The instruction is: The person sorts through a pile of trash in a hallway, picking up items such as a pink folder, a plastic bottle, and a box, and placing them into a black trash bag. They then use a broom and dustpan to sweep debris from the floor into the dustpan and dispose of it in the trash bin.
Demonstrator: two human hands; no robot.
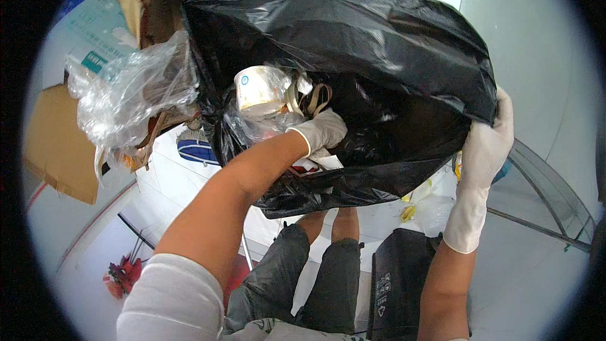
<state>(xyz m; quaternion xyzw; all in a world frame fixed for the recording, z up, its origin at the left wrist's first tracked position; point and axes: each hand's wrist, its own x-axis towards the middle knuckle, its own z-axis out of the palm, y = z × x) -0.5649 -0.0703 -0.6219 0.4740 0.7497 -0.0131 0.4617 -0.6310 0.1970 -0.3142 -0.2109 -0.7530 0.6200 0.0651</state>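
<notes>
A large black plastic garbage bag point(331, 14) hangs wide-mouthed in front of me. My right hand point(490, 137), in a long white glove, grips its rim at the right side. My gloved left hand point(324, 132) reaches into the mouth; its fingertips are hidden among the contents, so I cannot tell what they hold. Just beyond that hand are beige strap loops point(319, 97). A stained white paper tub point(259, 89) lies inside, with clear plastic wrap point(258, 128) below it. Under my left wrist are pale scraps of paper or card point(331, 162).
Crumpled clear plastic point(132, 90) and torn cardboard point(61, 144) stand left, near a light-blue printed box point(90, 28). A blue-and-white shoe-like item point(196, 149) rests on the floor. Beside my legs is a black box-shaped container point(400, 279); grey mesh point(544, 194) lies right.
</notes>
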